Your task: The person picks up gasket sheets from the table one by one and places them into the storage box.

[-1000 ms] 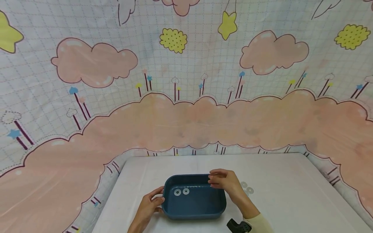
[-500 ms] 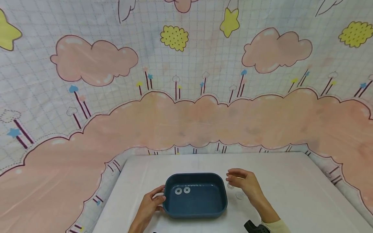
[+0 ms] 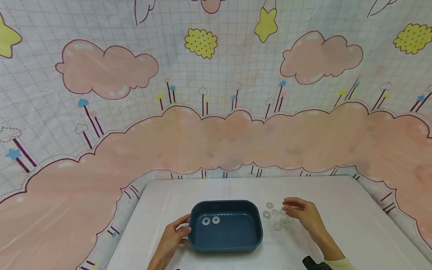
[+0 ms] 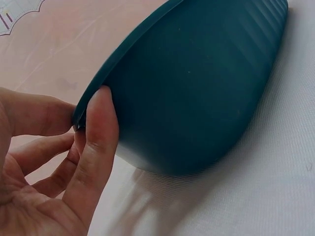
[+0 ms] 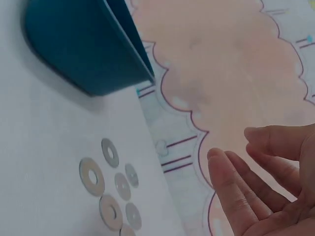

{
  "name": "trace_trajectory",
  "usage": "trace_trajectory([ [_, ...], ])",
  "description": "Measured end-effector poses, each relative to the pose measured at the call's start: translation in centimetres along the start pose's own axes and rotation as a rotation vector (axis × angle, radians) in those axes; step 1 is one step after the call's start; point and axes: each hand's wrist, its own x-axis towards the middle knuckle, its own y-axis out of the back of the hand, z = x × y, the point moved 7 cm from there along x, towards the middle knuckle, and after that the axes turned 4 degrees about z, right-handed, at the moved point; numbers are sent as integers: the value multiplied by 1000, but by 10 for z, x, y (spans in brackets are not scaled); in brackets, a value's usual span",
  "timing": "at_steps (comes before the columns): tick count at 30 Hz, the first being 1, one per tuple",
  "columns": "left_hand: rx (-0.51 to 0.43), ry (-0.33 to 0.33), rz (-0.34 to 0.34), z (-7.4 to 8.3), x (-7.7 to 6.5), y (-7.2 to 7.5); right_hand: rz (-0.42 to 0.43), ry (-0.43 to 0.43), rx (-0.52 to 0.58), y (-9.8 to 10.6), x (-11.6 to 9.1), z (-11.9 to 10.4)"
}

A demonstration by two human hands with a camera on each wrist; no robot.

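A dark blue rectangular tray (image 3: 225, 249) stands on the white table, with two washers lying inside: a left washer (image 3: 206, 221) and a right washer (image 3: 216, 220). At the tray's left end my left hand (image 3: 173, 238) grips the rim; in the left wrist view the thumb (image 4: 101, 123) lies against the outer wall just below it. My right hand (image 3: 305, 215) hovers right of the tray, fingers loosely bent with a gap to the thumb and nothing held. Beneath and beside it lie several flat metal washers (image 5: 92, 177), partly hidden by the fingers in the head view.
The white table (image 3: 189, 191) reaches back to a patterned cloth backdrop (image 3: 229, 146) with clouds and stars. A black wrist device (image 3: 315, 263) sits at my right sleeve (image 3: 340, 264). The washers lie close to the tray's right end.
My right hand has moved from over the tray's far right corner out to the right, uncovering several washers on the table. My left hand and the two washers inside the tray stay put.
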Motion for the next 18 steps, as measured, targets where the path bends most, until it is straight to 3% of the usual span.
trace_trajectory([
  [6,1,1,-2,0,0,0,27,3,-20,11,2,11],
  [13,-2,-2,-1,0,1,0,53,50,-95,23,6,26],
  [18,5,-6,2,1,0,0,57,36,-179,29,7,38],
])
